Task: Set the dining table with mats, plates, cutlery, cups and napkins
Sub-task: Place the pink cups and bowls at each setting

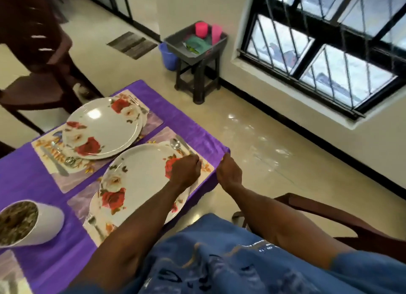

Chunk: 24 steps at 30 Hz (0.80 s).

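Two floral mats lie on the purple-clothed table. The far mat carries a rose-patterned plate with cutlery at its left. On the near mat sits another rose plate, with a spoon and a knife at its right. My left hand lies over that plate's right edge, fingers curled on the cutlery handles. At the table's corner edge my right hand touches the cloth with its fingers extended. Two pink cups and green napkins are in a grey tray.
The tray sits on a dark stool by the window wall, a blue bucket beside it. A white pot of dried plants leans at the table's left. Brown chairs stand at the far left and beside me on the right.
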{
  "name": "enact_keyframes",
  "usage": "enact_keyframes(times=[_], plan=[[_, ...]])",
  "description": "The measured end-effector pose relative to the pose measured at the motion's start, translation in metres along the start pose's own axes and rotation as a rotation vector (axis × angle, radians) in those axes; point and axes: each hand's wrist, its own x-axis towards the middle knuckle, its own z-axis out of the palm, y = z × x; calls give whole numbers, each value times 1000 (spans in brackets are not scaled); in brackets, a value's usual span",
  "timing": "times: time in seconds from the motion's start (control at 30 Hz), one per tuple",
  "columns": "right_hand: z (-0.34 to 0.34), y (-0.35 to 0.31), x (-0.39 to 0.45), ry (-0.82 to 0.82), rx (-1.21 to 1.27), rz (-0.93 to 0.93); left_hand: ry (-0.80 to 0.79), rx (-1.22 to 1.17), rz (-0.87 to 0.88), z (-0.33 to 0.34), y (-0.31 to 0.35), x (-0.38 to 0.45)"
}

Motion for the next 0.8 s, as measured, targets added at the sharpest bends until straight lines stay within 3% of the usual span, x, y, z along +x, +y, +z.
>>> enact_keyframes(times=[0.3, 0.47, 0.6, 0.8], plan=[[-13, 10, 56, 95, 8, 111, 6, -89, -4, 18, 29, 54], [-28, 16, 120, 111, -89, 8, 24, -46, 15, 33, 43, 114], [-40, 39, 193, 18, -198, -96, 51, 66, -61, 68, 51, 185], [-82, 87, 315, -163, -214, -150, -201, 257, -105, 127, 93, 284]])
